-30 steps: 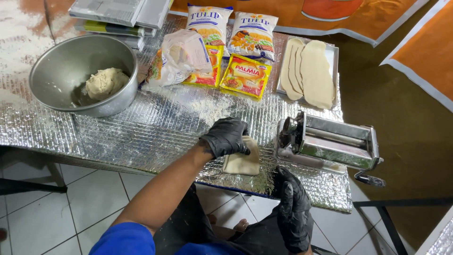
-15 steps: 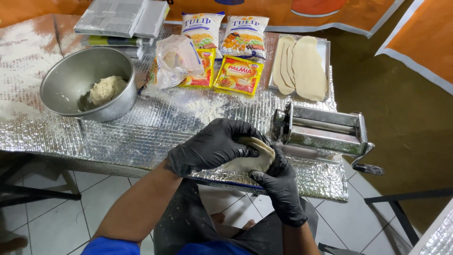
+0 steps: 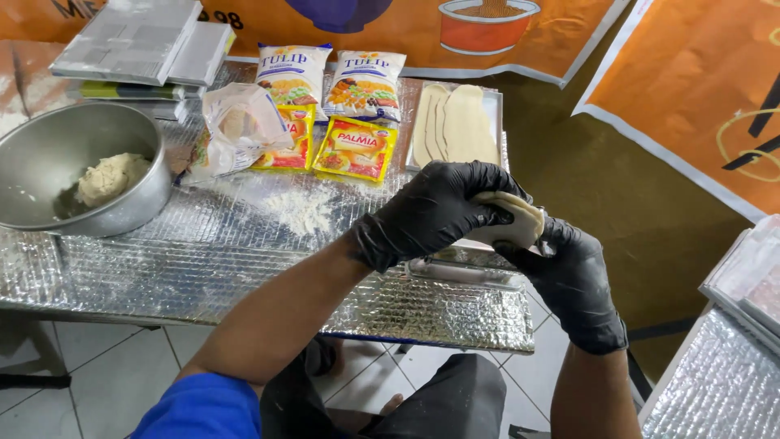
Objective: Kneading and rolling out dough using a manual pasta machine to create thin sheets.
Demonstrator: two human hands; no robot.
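Note:
Both my hands wear black gloves and hold a folded piece of pale dough (image 3: 515,221) above the table's front right corner. My left hand (image 3: 435,211) covers the dough from the top and left. My right hand (image 3: 569,272) supports it from underneath on the right. A metal dough roller machine (image 3: 463,272) sits under my hands, mostly hidden by them. The table (image 3: 203,260) is covered with silver foil and dusted with flour (image 3: 301,210).
A steel bowl (image 3: 77,203) with a dough lump stands at the left. Several food packets (image 3: 329,106), a plastic bag (image 3: 236,130) and a tray of flattened dough sheets (image 3: 455,122) lie at the back. Foil-wrapped boards (image 3: 134,45) are stacked back left. Another foil surface (image 3: 723,382) is at right.
My left hand lifted the dough off the table, my right hand came up to join it, and both now hold it in the air over the roller machine. The view shifted right.

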